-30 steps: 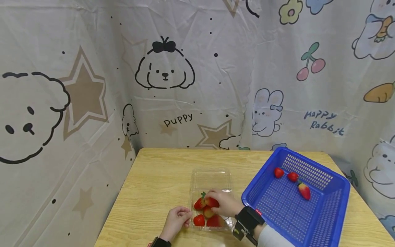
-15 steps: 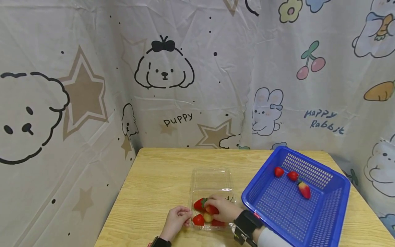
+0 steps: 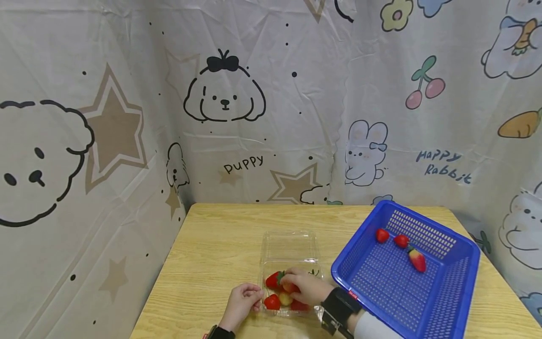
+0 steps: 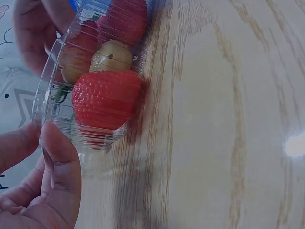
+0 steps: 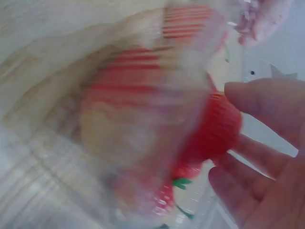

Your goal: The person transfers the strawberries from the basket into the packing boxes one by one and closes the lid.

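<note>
Step, I judge: settling strawberry (image 5: 221,126) inside clear box (image 3: 290,246) | left hand (image 3: 240,303) pinches box's left rim | right hand (image 3: 311,286) clamped on strawberry | next needs gentle release

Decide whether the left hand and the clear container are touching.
Touching: the left wrist view shows the left hand pinching the clear container by its rim.
</note>
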{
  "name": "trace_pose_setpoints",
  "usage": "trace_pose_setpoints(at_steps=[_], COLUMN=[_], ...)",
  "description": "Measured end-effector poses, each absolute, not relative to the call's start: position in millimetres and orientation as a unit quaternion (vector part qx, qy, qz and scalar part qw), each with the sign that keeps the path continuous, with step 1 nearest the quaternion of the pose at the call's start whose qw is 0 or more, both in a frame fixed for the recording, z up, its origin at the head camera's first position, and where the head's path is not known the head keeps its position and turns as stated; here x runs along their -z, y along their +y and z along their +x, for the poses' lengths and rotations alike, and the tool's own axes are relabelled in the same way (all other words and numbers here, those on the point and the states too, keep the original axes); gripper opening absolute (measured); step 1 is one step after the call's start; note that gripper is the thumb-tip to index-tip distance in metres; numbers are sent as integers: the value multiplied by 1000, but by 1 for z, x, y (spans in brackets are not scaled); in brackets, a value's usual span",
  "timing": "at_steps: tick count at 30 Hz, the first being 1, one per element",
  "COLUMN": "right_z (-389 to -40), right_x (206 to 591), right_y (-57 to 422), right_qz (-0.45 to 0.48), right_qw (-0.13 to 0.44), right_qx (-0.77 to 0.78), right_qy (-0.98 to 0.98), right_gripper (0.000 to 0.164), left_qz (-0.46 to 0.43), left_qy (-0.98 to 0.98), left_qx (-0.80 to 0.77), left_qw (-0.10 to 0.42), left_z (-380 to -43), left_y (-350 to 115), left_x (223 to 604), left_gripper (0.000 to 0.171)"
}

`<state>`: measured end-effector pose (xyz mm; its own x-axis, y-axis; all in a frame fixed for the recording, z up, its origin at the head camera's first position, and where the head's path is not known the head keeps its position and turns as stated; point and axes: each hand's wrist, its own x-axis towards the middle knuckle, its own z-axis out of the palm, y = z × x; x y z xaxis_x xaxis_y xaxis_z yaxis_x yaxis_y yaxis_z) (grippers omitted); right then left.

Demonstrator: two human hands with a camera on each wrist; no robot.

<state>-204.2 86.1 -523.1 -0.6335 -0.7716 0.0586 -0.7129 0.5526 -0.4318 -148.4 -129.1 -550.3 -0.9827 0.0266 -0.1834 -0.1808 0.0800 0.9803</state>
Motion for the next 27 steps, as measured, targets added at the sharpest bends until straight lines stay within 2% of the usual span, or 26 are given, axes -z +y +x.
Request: trace_pose_setpoints(at_steps=[7,10,12,15,18,20,23,27], right_z=[-211,-215,-219,-231,-245,-253,-260,-263], right_x=[476,446,430,418,417,421,430,451], right_y=[100,117,131,155,183,201,229,259], right_qz=[-411,-386,-366,-337,-300,-261,-190,-97], right_qw=[118,98,48,-72,-196,-248,-282,-281], right_qx=[221,234,253,276,262,245,233,243], right_qy=[876,887,894,897,896,900,911,923], right_gripper=[30,32,35,43,55,63,70,73], left_qz=[-53,-52,-53,-55,-55,-55,-55,-55], left_qy=[732,728,727,728,728,727,724,725], left_qx=[-674,-679,-679,-678,-678,-680,-682,-681], left_qw=[83,86,87,86,84,82,84,85], left_z=[-150,-151,-151,-151,-150,-150,-150,-150], left_y=[-131,-131,-130,-130,-129,-130,-130,-130], left_x=[554,555,555,553,552,552,553,554], left_gripper=[23,23,23,23,23,24,24,24])
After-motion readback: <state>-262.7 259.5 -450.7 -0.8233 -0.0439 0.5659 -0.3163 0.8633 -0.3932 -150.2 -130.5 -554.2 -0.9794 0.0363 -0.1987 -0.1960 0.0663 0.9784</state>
